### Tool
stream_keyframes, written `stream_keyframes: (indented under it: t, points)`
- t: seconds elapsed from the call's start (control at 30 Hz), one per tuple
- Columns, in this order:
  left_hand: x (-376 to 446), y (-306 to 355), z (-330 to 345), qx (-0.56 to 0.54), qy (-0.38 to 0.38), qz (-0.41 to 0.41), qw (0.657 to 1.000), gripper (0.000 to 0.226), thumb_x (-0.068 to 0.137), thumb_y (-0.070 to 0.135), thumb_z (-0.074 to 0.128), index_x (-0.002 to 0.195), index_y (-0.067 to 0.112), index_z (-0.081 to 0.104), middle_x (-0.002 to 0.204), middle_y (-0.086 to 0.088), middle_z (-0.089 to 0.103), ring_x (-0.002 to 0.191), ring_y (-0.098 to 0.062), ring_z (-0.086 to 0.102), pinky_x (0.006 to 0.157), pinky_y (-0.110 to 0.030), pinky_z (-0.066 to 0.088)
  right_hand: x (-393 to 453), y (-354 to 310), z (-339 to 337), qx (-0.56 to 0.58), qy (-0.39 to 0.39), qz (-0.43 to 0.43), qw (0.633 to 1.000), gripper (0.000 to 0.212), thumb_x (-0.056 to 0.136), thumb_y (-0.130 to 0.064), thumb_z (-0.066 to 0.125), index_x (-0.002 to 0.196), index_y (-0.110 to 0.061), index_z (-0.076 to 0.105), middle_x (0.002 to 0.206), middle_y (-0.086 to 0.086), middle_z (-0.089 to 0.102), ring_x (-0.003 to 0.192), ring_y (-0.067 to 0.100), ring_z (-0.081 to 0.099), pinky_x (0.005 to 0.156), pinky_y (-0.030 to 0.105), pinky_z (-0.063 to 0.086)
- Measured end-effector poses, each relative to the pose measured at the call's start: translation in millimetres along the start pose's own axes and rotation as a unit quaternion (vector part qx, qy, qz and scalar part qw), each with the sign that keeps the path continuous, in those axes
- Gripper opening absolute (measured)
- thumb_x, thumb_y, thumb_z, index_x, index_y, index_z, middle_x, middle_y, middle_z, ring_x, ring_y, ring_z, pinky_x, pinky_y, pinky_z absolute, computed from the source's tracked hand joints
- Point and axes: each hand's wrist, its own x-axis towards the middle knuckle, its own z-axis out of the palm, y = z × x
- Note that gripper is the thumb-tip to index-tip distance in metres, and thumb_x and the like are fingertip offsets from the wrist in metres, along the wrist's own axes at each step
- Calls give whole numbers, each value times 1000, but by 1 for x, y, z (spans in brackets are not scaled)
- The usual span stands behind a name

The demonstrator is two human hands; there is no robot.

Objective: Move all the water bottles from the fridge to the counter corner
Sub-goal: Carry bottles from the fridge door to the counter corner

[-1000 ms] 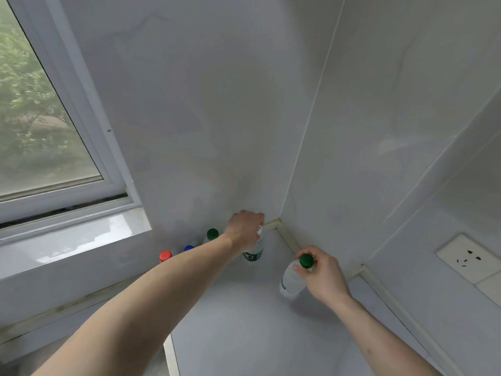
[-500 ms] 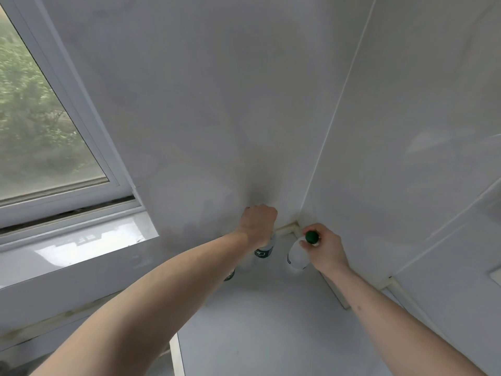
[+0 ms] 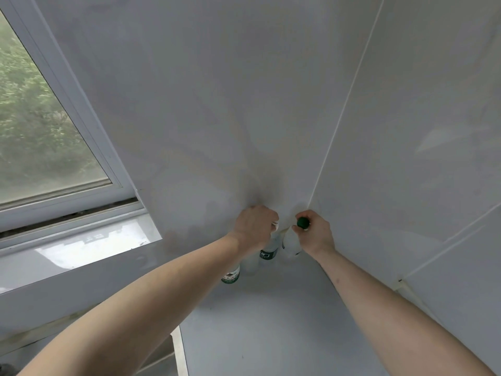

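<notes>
Both my hands reach into the far corner of the white counter [image 3: 271, 321]. My left hand [image 3: 254, 226] grips the top of a clear water bottle [image 3: 269, 249] with a green label; its cap is hidden under my fingers. My right hand [image 3: 314, 232] holds the neck of a second clear bottle [image 3: 290, 246] with a green cap, standing right in the corner beside the first. Under my left forearm stand two more bottles, one with a green label [image 3: 231, 275] and one plain [image 3: 250, 264]; their tops are hidden.
White tiled walls [image 3: 406, 131] meet at the corner behind the bottles. A window [image 3: 40, 131] with a white frame and a glossy sill [image 3: 89, 245] lies to the left. The counter's left edge [image 3: 179, 348] drops off near my left arm.
My right hand has carried the green-capped bottle left and further back into the corner, next to the left hand's bottle. The view has shifted, and the red and blue caps are no longer seen.
</notes>
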Motion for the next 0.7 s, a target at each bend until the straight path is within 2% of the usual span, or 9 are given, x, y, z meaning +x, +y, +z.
stream_keyframes:
  t: [0.1, 0.2, 0.37, 0.43, 0.53, 0.7]
  points:
    - [-4, -4, -1, 1, 0, 14, 1000, 28, 97, 9, 59, 117, 24, 70, 121, 2, 67, 111, -27, 62, 90, -36, 53, 1, -6, 5, 4, -9, 1, 1000, 27, 94, -10, 73, 120, -15, 70, 125, 8, 70, 114, 27, 66, 89, 24, 46]
    - [-11, -7, 0, 12, -25, 29, 999, 39, 97, 7, 56, 130, 25, 65, 135, 2, 60, 119, -27, 57, 97, -38, 50, -2, -7, 11, -9, -26, -2, 1000, 29, 97, -12, 70, 125, -17, 68, 129, 9, 69, 116, 27, 66, 88, 24, 47]
    - [-28, -10, 4, 27, -70, 58, 996, 64, 88, 0, 50, 149, 20, 44, 156, -1, 40, 133, -30, 46, 108, -38, 40, -7, -12, 13, -24, -63, -12, 998, 44, 102, -9, 61, 146, -13, 56, 148, 10, 58, 137, 26, 54, 111, 23, 37]
    - [-34, -11, 5, 23, -76, 57, 995, 70, 87, 0, 51, 153, 19, 38, 161, 0, 34, 137, -31, 44, 113, -38, 37, -9, -13, 9, -39, -76, -13, 996, 52, 102, -8, 62, 152, -14, 50, 153, 8, 53, 141, 25, 51, 114, 23, 33]
    - [-46, -11, 4, 14, -82, 48, 995, 74, 86, 1, 50, 156, 19, 35, 165, -1, 30, 142, -31, 39, 118, -38, 33, -21, -16, 2, -63, -77, -27, 995, 59, 100, -5, 63, 155, -16, 45, 155, 4, 49, 142, 23, 48, 115, 21, 30]
    - [-82, -11, -8, -21, -73, 33, 997, 73, 89, 5, 50, 158, 21, 32, 167, -2, 26, 150, -29, 27, 123, -37, 24, -61, -13, -7, -50, -66, -50, 995, 60, 94, 1, 63, 151, -16, 50, 159, 2, 45, 146, 19, 45, 123, 25, 28]
